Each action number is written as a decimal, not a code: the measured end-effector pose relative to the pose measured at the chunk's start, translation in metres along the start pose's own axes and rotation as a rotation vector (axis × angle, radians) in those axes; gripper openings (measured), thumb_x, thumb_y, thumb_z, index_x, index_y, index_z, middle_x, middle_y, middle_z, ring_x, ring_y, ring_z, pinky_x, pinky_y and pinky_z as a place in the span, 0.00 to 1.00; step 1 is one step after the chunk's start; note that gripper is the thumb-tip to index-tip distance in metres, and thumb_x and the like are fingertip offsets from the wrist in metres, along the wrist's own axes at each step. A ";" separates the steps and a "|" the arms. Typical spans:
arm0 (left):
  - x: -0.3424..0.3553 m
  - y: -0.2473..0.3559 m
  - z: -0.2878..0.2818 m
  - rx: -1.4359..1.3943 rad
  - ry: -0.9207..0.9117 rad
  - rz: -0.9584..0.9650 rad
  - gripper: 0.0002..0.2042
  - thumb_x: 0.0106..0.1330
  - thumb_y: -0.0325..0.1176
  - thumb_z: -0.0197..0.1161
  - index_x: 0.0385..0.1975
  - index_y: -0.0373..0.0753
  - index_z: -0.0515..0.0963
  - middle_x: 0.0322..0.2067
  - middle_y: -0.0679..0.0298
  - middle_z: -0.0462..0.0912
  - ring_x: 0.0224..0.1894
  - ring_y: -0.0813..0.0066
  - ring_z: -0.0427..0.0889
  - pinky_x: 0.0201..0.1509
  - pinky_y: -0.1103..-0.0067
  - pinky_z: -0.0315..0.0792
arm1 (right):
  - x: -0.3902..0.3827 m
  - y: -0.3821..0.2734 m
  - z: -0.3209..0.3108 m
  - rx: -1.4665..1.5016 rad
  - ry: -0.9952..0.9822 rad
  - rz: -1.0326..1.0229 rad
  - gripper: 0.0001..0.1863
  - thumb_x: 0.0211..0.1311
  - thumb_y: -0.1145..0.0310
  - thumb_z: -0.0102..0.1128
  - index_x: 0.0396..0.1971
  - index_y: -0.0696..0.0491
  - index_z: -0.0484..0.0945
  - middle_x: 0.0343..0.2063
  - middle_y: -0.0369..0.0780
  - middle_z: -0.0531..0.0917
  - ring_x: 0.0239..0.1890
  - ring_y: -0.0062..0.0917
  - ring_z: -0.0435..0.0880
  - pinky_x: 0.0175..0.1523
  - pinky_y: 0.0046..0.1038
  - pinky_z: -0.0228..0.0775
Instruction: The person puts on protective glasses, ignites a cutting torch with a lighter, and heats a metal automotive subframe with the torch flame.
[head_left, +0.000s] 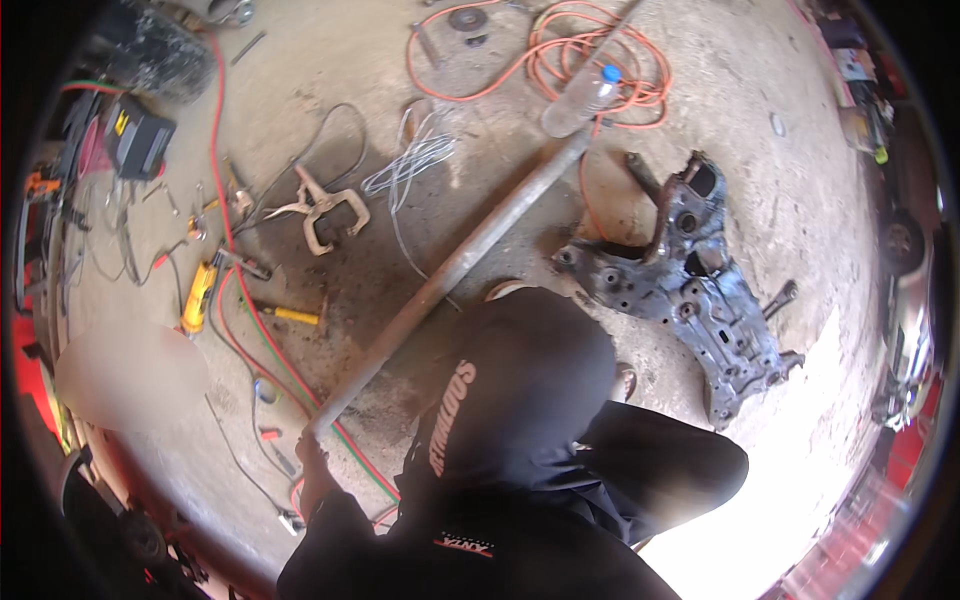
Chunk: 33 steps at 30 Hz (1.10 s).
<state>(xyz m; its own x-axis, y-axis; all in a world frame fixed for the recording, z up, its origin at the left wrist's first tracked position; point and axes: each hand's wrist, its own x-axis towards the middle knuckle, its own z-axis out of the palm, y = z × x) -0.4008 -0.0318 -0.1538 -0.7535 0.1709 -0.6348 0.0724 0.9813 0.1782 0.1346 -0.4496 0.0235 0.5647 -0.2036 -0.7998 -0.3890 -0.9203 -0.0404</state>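
Observation:
My left hand (312, 462) is closed around the near end of a long grey metal pipe (462, 262). The pipe runs diagonally from lower left toward the upper right, across the concrete floor. My right hand cannot be seen; my dark-clothed body and bent legs fill the lower middle. To the right of my knees lies a dark metal car subframe (690, 290) with several holes. At the pipe's far part is a clear plastic bottle (580, 105) with a blue cap. Left of the pipe lies a yellow-handled hammer (290, 315).
A locking C-clamp (348, 208) and a bundle of pale wire (412, 165) lie left of the pipe. Red and green hoses (275, 345) run along the left. An orange hose (655, 95) is coiled at the far side. A dark box (140, 138) stands upper left.

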 end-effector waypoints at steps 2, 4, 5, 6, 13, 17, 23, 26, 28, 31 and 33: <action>-0.001 -0.006 0.006 0.180 0.008 0.112 0.18 0.67 0.50 0.56 0.38 0.40 0.80 0.18 0.67 0.71 0.12 0.76 0.60 0.17 0.71 0.63 | -0.006 0.021 -0.016 0.025 0.048 0.040 0.17 0.58 0.59 0.65 0.35 0.59 0.80 0.26 0.43 0.83 0.28 0.30 0.80 0.28 0.35 0.71; -0.013 -0.013 0.020 0.132 -0.082 0.214 0.19 0.68 0.49 0.54 0.40 0.38 0.80 0.20 0.65 0.74 0.13 0.75 0.61 0.17 0.70 0.65 | -0.013 0.039 -0.027 0.045 0.075 0.072 0.17 0.58 0.58 0.65 0.34 0.59 0.80 0.25 0.43 0.83 0.27 0.30 0.80 0.27 0.34 0.71; -0.021 -0.019 0.023 0.156 -0.103 0.226 0.19 0.69 0.48 0.53 0.42 0.37 0.80 0.22 0.62 0.77 0.13 0.74 0.63 0.18 0.69 0.66 | -0.016 0.048 -0.033 0.051 0.084 0.082 0.17 0.58 0.58 0.66 0.34 0.59 0.80 0.25 0.43 0.82 0.26 0.29 0.80 0.27 0.34 0.71; -0.029 -0.019 0.033 0.374 -0.070 0.305 0.19 0.69 0.47 0.53 0.42 0.37 0.80 0.25 0.60 0.80 0.16 0.71 0.69 0.18 0.69 0.69 | -0.019 0.057 -0.036 0.057 0.091 0.094 0.17 0.58 0.58 0.66 0.34 0.59 0.80 0.25 0.42 0.82 0.26 0.29 0.80 0.26 0.34 0.71; -0.091 -0.033 0.050 0.466 -0.114 0.547 0.18 0.68 0.40 0.53 0.31 0.29 0.81 0.27 0.48 0.86 0.27 0.56 0.86 0.28 0.63 0.79 | -0.007 0.140 -0.086 0.062 0.133 0.178 0.18 0.59 0.57 0.67 0.33 0.59 0.81 0.23 0.41 0.82 0.23 0.27 0.79 0.23 0.32 0.70; -0.104 -0.016 0.018 0.799 -0.340 0.521 0.15 0.59 0.36 0.58 0.38 0.32 0.84 0.34 0.43 0.86 0.36 0.50 0.88 0.40 0.61 0.83 | 0.025 0.201 -0.147 0.070 0.178 0.250 0.18 0.59 0.56 0.67 0.32 0.59 0.82 0.22 0.40 0.82 0.21 0.25 0.79 0.21 0.31 0.70; -0.092 0.085 0.002 0.761 0.037 0.689 0.18 0.68 0.42 0.56 0.46 0.35 0.82 0.45 0.46 0.85 0.50 0.48 0.84 0.54 0.59 0.77 | 0.053 0.215 -0.181 0.082 0.222 0.275 0.18 0.59 0.57 0.67 0.32 0.59 0.81 0.22 0.40 0.82 0.21 0.25 0.79 0.21 0.31 0.71; -0.082 0.129 0.032 0.687 0.104 0.866 0.20 0.70 0.46 0.54 0.47 0.34 0.80 0.45 0.44 0.85 0.51 0.46 0.83 0.53 0.57 0.77 | 0.035 0.183 -0.163 0.046 0.172 0.241 0.16 0.59 0.59 0.65 0.33 0.59 0.80 0.23 0.41 0.82 0.23 0.26 0.80 0.24 0.31 0.72; -0.075 0.145 0.056 0.649 0.172 0.770 0.23 0.71 0.50 0.53 0.48 0.34 0.79 0.46 0.43 0.84 0.51 0.45 0.83 0.53 0.57 0.77 | 0.009 0.159 -0.150 0.039 0.136 0.225 0.15 0.59 0.60 0.64 0.34 0.58 0.79 0.23 0.42 0.82 0.24 0.28 0.81 0.26 0.31 0.72; -0.063 0.156 0.068 0.909 0.069 0.738 0.26 0.69 0.54 0.55 0.51 0.35 0.77 0.46 0.43 0.84 0.51 0.45 0.83 0.53 0.57 0.77 | -0.040 0.134 -0.140 0.040 0.067 0.224 0.13 0.59 0.63 0.62 0.35 0.58 0.77 0.24 0.43 0.82 0.26 0.29 0.82 0.30 0.32 0.74; -0.058 0.160 0.058 0.839 0.100 0.716 0.27 0.64 0.53 0.59 0.51 0.35 0.78 0.47 0.44 0.84 0.51 0.44 0.83 0.53 0.57 0.77 | -0.072 0.126 -0.137 0.060 0.014 0.241 0.12 0.60 0.64 0.61 0.36 0.58 0.77 0.25 0.44 0.82 0.27 0.30 0.83 0.32 0.32 0.74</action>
<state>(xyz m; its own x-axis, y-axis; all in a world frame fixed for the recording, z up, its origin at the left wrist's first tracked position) -0.3078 0.1202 -0.1323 -0.4075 0.7519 -0.5182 0.9038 0.4133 -0.1109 0.1452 -0.5964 0.1579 0.4603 -0.4195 -0.7824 -0.5559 -0.8234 0.1144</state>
